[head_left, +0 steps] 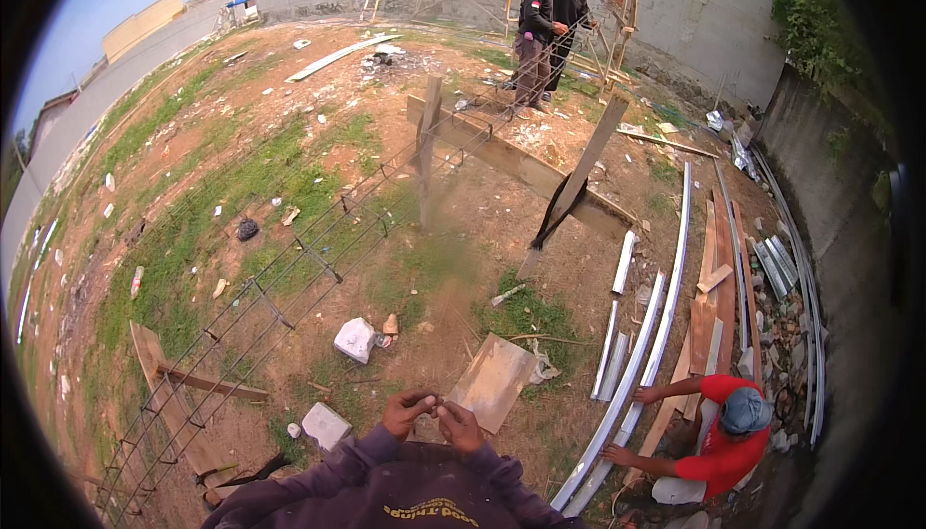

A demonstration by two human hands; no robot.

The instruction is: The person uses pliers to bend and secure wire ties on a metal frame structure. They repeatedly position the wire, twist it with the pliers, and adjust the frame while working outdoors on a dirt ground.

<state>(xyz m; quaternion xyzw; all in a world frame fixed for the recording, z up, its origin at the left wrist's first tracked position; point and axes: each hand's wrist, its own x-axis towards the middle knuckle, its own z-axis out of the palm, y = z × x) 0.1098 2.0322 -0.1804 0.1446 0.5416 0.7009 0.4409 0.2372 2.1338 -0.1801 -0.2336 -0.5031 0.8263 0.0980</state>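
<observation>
My left hand (409, 414) and my right hand (459, 425) meet in front of my chest. The fingers of both are pinched together, fingertip to fingertip. Anything between them is too small to make out. Just beyond my right hand a flat brown board (495, 381) lies on the dirt. To the left, a long rebar cage (272, 305) with stirrups runs from the lower left toward the far wooden frame. Its near end passes over a wooden support (169, 399). A pale block (326, 425) rests on the ground left of my hands.
A crouching person in red (725, 437) touches long metal channels (617, 413) at right. Wooden planks (709, 307) lie beside them. Ahead stands a wooden frame with upright posts (600, 138). Two people (535, 37) stand farther back by scaffolding. A white chunk (356, 339) lies nearby.
</observation>
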